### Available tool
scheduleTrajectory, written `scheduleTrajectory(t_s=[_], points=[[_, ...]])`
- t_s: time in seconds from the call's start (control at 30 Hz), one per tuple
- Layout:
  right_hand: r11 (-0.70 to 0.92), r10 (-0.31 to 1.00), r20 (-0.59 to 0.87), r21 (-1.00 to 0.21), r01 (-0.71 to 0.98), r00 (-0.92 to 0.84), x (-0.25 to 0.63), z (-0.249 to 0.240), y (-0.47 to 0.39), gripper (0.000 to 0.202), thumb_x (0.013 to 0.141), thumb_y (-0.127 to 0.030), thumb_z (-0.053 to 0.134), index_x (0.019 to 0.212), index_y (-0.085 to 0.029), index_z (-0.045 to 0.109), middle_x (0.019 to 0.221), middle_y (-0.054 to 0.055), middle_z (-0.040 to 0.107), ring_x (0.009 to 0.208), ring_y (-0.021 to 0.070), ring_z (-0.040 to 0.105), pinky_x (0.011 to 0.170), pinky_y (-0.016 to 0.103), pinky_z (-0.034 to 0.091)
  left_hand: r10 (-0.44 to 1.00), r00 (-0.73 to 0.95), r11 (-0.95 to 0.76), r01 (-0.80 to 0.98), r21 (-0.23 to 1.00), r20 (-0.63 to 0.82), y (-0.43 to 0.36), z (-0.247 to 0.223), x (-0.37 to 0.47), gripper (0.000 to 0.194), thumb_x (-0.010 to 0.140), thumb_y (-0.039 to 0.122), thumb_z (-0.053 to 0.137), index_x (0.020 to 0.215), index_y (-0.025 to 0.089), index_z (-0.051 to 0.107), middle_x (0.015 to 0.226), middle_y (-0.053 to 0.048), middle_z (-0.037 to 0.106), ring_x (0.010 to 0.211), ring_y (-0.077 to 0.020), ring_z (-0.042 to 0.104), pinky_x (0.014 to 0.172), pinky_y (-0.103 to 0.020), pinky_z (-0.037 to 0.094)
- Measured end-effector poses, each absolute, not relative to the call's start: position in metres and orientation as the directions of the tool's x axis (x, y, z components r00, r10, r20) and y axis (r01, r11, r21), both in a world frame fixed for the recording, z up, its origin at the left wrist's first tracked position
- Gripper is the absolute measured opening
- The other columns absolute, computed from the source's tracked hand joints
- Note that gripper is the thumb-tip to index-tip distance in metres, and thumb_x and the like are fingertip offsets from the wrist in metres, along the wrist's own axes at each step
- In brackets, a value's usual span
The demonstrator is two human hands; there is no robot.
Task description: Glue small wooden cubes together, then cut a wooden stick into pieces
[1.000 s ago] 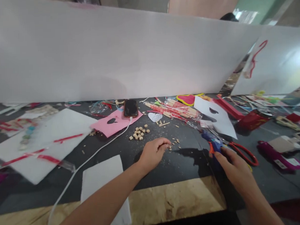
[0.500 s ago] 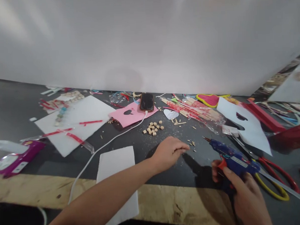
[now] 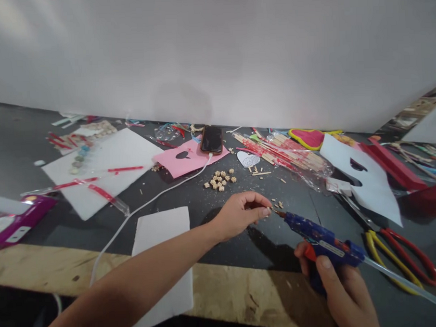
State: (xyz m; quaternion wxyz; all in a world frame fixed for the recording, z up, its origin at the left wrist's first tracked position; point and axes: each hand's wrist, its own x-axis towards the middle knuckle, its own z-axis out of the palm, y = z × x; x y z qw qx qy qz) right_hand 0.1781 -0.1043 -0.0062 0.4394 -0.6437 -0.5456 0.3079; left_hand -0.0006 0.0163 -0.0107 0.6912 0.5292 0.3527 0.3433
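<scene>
My right hand (image 3: 340, 278) is closed around a blue hot glue gun (image 3: 315, 234) with an orange trigger; a clear glue stick (image 3: 396, 274) runs out of its back end. The gun's tip points left, at the fingertips of my left hand (image 3: 242, 213). Those fingers pinch a tiny wooden stick piece (image 3: 269, 208), mostly hidden, right by the nozzle. Just behind the tip lie several more short stick pieces (image 3: 277, 204). A cluster of small pale wooden pieces (image 3: 220, 180) sits beyond my left hand.
White paper (image 3: 163, 233) lies under my left forearm. A phone (image 3: 211, 139) with a white cable rests on pink paper (image 3: 170, 160). Wrapped sticks (image 3: 275, 151), a heart cutout (image 3: 247, 159) and scissors (image 3: 391, 247) are farther right. A purple device (image 3: 21, 220) stands at left.
My left hand has taken up a small stick piece from the table. The glue gun has moved left, bringing its tip to my left fingertips.
</scene>
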Motion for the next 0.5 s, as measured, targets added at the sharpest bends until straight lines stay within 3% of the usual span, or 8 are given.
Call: scheduleTrajectory(t_s=[0.5], points=[[0.005, 0.976, 0.110, -0.873, 0.488, 0.187, 0.1765, -0.0073, -0.1026, 0.028, 0.087, -0.042, 0.041, 0.079, -0.020, 0.056, 0.059, -0.001, 0.052, 0.055, 0.0131, 0.047, 0.055, 0.026, 0.036, 0.844, 0.523, 0.219, -0.132, 0.967, -0.120, 0.0180, -0.0156, 0.0000, 0.021, 0.069, 0.028, 0.067, 0.083, 0.013, 0.060, 0.064, 0.002, 0.056, 0.054, -0.0058, 0.044, 0.052, -0.018, 0.034]])
